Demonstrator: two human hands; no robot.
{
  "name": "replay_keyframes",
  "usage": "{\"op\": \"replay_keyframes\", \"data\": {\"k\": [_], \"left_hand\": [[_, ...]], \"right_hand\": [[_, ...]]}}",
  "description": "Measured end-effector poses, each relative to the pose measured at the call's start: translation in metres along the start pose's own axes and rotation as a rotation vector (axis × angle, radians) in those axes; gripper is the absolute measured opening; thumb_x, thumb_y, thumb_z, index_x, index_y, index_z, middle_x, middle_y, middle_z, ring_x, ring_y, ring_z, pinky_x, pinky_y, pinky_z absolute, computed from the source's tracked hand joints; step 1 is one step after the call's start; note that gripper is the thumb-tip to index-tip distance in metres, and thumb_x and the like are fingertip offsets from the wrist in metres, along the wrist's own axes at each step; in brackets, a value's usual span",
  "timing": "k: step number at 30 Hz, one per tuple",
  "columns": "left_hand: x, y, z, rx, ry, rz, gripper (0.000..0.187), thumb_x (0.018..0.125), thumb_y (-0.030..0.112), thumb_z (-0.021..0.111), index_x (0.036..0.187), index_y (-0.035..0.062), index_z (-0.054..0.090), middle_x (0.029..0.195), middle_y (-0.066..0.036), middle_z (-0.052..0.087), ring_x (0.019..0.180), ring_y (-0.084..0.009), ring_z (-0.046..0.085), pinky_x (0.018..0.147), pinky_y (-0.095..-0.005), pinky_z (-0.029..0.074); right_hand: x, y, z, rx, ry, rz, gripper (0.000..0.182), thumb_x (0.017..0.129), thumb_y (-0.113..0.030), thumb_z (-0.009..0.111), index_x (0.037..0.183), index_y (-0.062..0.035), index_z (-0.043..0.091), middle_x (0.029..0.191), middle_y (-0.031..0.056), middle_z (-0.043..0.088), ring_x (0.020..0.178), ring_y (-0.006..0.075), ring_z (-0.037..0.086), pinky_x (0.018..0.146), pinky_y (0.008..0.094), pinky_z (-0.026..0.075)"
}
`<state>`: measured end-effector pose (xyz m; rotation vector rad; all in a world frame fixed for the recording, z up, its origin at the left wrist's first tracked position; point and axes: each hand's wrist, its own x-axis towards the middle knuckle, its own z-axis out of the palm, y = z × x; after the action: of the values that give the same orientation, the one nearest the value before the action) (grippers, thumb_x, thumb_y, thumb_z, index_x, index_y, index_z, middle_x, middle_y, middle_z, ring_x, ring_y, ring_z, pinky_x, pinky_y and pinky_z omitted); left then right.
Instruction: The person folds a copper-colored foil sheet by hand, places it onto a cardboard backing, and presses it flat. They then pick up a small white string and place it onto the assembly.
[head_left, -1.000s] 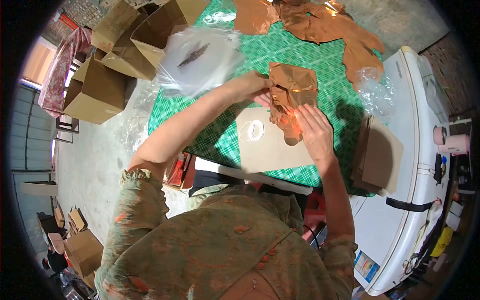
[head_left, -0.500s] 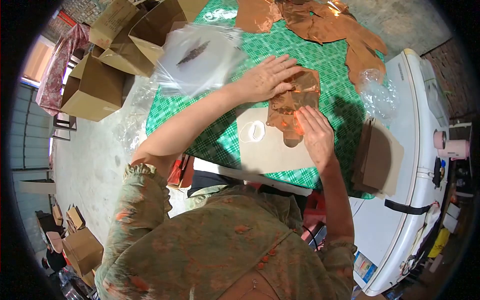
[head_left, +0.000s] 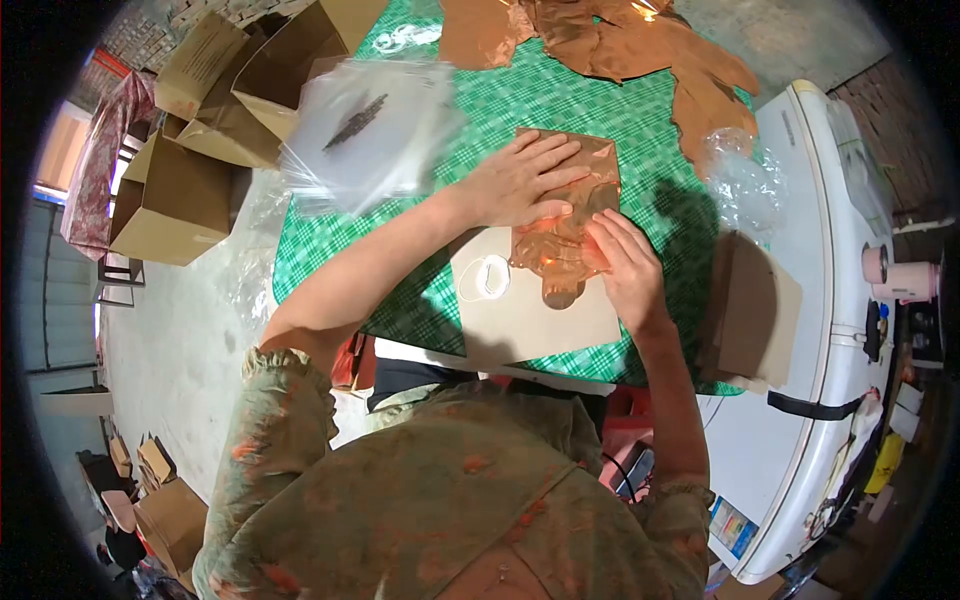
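A shiny copper-coloured sheet (head_left: 597, 165), creased in places, lies on a beige board (head_left: 540, 335) on the table with the green checked cloth (head_left: 400, 325). My left hand (head_left: 525, 180) rests flat on its upper left part with the fingers spread. At the sheet's lower right edge, my right hand (head_left: 625, 265) presses with its fingertips, the fingers side by side; whether they pinch the edge is hidden. A rounded tab of the sheet hangs down between the hands. Left of that tab, a loop of white string (head_left: 485, 278) lies on the board.
Clear plastic sheets (head_left: 375, 130) are stacked at the upper left, beside open cardboard boxes (head_left: 185, 190). More copper-coloured pieces (head_left: 600, 40) lie at the far edge. Crumpled clear plastic (head_left: 745, 180) and brown boards (head_left: 755, 315) are at the right, near a white fridge (head_left: 820, 250).
My left hand has slid down and left over the sheet, its fingers more spread. The view has shifted slightly. My right hand stays at the sheet's lower right edge.
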<state>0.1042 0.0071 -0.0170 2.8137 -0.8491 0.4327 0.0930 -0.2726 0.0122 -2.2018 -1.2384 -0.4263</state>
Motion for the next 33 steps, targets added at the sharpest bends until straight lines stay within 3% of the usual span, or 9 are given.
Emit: {"op": "replay_keyframes", "data": {"k": [8,15,17,22,25,29,33], "left_hand": [[0.0,0.002,-0.007,-0.019,-0.004,0.002,0.075,0.108,0.068,0.044,0.162,0.0165,0.049,0.173,-0.02,0.037,0.162,-0.0368,0.03,0.134,-0.0538,0.02],[0.002,0.003,-0.009,0.046,-0.016,0.025,0.073,0.103,0.059,0.058,0.162,0.017,0.05,0.173,-0.018,0.037,0.162,-0.0348,0.03,0.134,-0.053,0.021],[0.002,0.002,-0.011,0.091,-0.061,0.033,0.072,0.1,0.054,0.062,0.161,0.0175,0.051,0.173,-0.016,0.037,0.163,-0.0338,0.029,0.134,-0.0523,0.02],[0.009,0.007,-0.028,0.052,-0.211,-0.006,0.069,0.1,0.05,0.061,0.16,0.0184,0.052,0.17,-0.011,0.041,0.162,-0.0316,0.03,0.135,-0.0501,0.018],[0.005,0.001,-0.02,-0.068,0.004,0.059,0.064,0.104,0.051,0.056,0.16,0.0195,0.053,0.164,-0.011,0.049,0.157,-0.0329,0.033,0.13,-0.0485,0.026],[0.005,0.001,-0.011,-0.047,-0.003,0.002,0.064,0.104,0.05,0.055,0.16,0.0183,0.052,0.165,-0.012,0.048,0.158,-0.0334,0.033,0.131,-0.0486,0.026],[0.006,0.002,-0.01,0.046,-0.004,0.019,0.066,0.105,0.051,0.055,0.162,0.017,0.051,0.167,-0.012,0.046,0.158,-0.0347,0.034,0.132,-0.048,0.025]], "right_hand": [[-0.002,0.017,-0.002,0.055,0.032,0.029,0.03,0.081,0.006,0.07,0.109,0.0005,0.077,0.112,0.0125,0.075,0.111,0.0322,0.066,0.097,0.0434,0.057],[0.012,0.02,-0.001,0.22,0.014,0.253,0.008,0.096,-0.005,0.071,0.101,0.0013,0.072,0.095,0.0129,0.071,0.093,0.0324,0.062,0.083,0.0436,0.052],[0.015,0.025,0.002,0.184,-0.006,0.301,0.009,0.099,-0.006,0.071,0.096,0.0029,0.068,0.091,0.0147,0.069,0.089,0.0314,0.062,0.079,0.0414,0.052],[0.02,0.027,0.019,0.147,0.077,0.35,0.014,0.102,-0.012,0.068,0.093,-0.0008,0.064,0.085,0.018,0.067,0.083,0.0398,0.06,0.075,0.0493,0.05],[0.02,0.028,0.026,0.117,0.098,0.38,0.017,0.102,-0.015,0.066,0.092,-0.0022,0.064,0.086,0.019,0.069,0.083,0.0434,0.061,0.075,0.0531,0.049],[0.021,0.025,0.03,0.051,0.131,0.372,0.013,0.103,-0.01,0.067,0.094,-0.0013,0.064,0.084,0.0197,0.066,0.081,0.041,0.062,0.073,0.0494,0.051],[0.025,0.024,0.033,0.009,0.094,0.451,0.016,0.103,-0.018,0.064,0.097,-0.0029,0.062,0.089,0.0215,0.071,0.085,0.0456,0.063,0.078,0.0557,0.05]]}}
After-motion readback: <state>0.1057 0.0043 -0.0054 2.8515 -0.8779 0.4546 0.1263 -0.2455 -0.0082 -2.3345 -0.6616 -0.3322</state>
